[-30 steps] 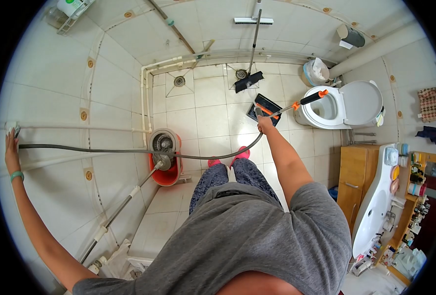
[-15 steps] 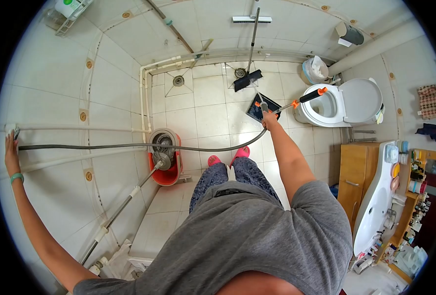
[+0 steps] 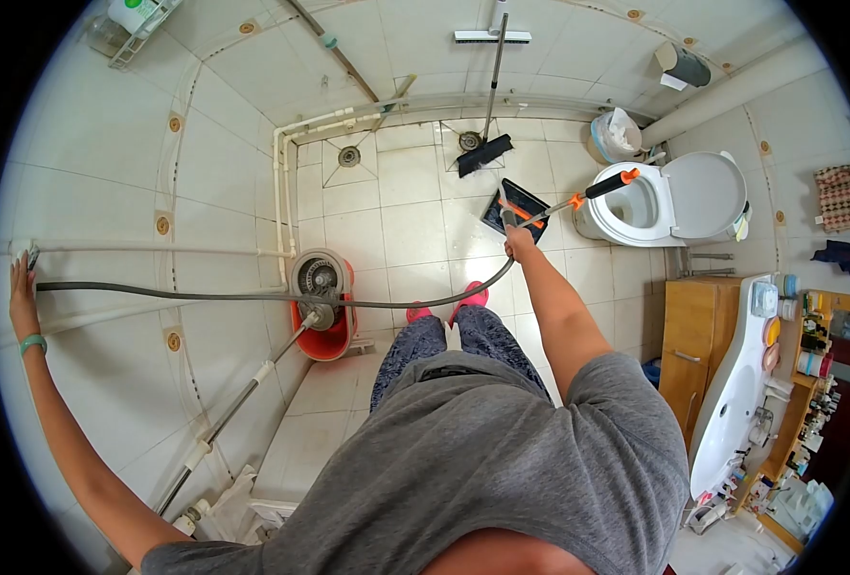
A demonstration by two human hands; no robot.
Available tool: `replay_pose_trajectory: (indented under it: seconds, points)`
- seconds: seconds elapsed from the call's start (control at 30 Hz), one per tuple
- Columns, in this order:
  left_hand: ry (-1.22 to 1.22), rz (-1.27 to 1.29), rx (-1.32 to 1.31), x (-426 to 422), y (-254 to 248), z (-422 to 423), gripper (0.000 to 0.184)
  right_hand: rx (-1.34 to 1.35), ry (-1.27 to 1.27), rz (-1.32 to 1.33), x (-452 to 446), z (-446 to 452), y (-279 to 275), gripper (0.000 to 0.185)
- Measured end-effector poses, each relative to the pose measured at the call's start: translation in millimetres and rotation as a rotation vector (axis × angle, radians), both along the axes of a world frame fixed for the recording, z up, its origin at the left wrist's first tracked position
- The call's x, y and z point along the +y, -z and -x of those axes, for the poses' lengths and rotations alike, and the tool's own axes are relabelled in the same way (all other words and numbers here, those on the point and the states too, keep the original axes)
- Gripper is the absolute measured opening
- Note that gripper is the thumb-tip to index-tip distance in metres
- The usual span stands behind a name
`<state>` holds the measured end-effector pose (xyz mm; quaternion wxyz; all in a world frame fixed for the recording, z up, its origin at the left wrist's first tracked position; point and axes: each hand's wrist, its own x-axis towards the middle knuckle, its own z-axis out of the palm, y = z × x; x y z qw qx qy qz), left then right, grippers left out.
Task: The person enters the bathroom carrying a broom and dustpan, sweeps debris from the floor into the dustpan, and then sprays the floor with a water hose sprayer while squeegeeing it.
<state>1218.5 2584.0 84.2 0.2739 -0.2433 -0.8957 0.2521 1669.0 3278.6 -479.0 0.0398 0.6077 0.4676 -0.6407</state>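
My right hand is closed around the end of a grey hose, at a grey nozzle held over a black dustpan on the floor. The dustpan's black-and-orange handle slants up to the right, beside the hand. Across the view the hose runs to the left wall. There my left hand reaches out, its fingers on a small pale tap; the grip is partly hidden. A black broom stands beyond the dustpan, its head near a floor drain.
A red mop bucket with a mop stands left of my feet, under the hose. To the right are a toilet, a waste bin, a wooden cabinet and a washbasin. White pipes line the left wall.
My right hand has moved slightly left and toward me with the nozzle, uncovering more of the dustpan. The hose hangs a little lower. My left hand stays at the tap.
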Motion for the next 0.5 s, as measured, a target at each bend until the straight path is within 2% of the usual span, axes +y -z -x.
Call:
replay_pose_trajectory:
  seconds: [0.2, 0.3, 0.37, 0.4, 0.43, 0.47, 0.5]
  points:
    - [-0.021, -0.072, -0.04, 11, 0, -10, 0.039, 0.026, 0.056, -0.003, -8, 2, -9, 0.026]
    - [-0.018, -0.044, -0.029, 24, 1, -22, 0.038, 0.058, 0.085, -0.019, -9, 1, -4, 0.027]
    - [-0.085, 0.092, 0.111, 26, 3, -20, 0.038, 0.068, 0.075, -0.06, -11, 0, -4, 0.03]
    - [-0.054, 0.087, 0.15, 61, 1, -22, 0.038, 0.033, 0.054, -0.108, -11, 1, 6, 0.034]
    - [0.042, 0.075, 0.337, 105, 12, -51, 0.039, 0.029, 0.095, -0.119, -10, 0, 10, 0.036]
    - [0.156, -0.044, 0.36, 138, 33, -57, 0.04, 0.023, 0.056, -0.168, -8, -4, 24, 0.038]
    - [0.281, -0.154, 0.379, 169, 53, -63, 0.041, 0.032, 0.097, -0.142, -10, -4, 10, 0.039]
